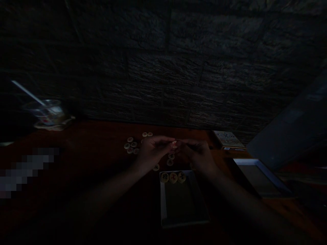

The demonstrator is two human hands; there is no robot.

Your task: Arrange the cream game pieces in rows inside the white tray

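Note:
Between the fingertips of both hands is a round xiangqi piece [174, 144] with a red mark. My left hand [153, 148] pinches it from the left, and my right hand [198, 154] meets it from the right. Just below them lies a shallow open box [178, 200], with a row of xiangqi pieces [173, 177] along its far end, two marked black and one red. Several loose pieces [130, 145] are scattered on the table beyond and left of my left hand. Two more pieces [170, 159] sit under the hands, partly covered.
The scene is very dark. A brown wooden table [97, 146] meets a stone-block wall [163, 68]. At the far left stands a clear cup [49, 112] with a straw. On the right are a printed box [228, 139] and a shallow white-rimmed tray [247, 162].

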